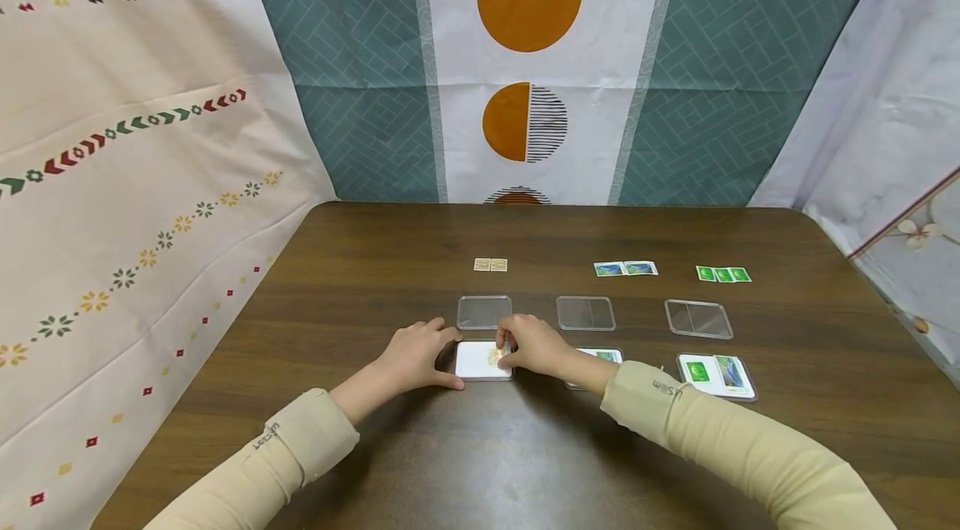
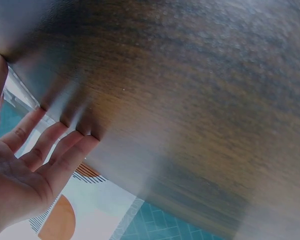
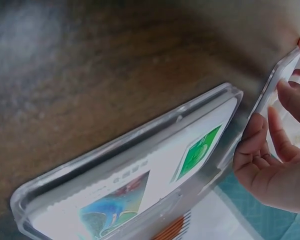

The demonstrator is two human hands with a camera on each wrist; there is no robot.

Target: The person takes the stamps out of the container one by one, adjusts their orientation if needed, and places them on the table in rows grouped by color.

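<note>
Hands at the case [image 1: 480, 379]
Left hand [image 1: 415, 353], fingers spread, touches its left edge; right hand [image 1: 534, 344], curled, meets the stamp [image 1: 495, 356] at its right — whether pinching, cannot tell.

- The table [image 1: 360, 272] has a wood-grained top, smooth, with a soft gloss that whitens to a sheen towards its front.
- Across the middle of the table, the lids [image 1: 484, 312] look like thin, clear plastic, smooth and shiny.
- On the nearer part of the table, the case [image 3: 125, 138] is transparent plastic, its rim glossy with bright highlights.
- The white insert [image 1: 474, 361] in a case there looks smooth and fairly matt.
- Far on the table, the stamps [image 1: 723, 274] look like thin printed paper.
- Over the table's front, the sleeves [image 1: 258, 463] are matt cloth, softly creased.
- Behind the table, the patterned curtain [image 1: 360, 55] is matt cloth, lightly creased.
- Left of the table, the cream drape [image 1: 150, 188] is softly folded cloth.
</note>
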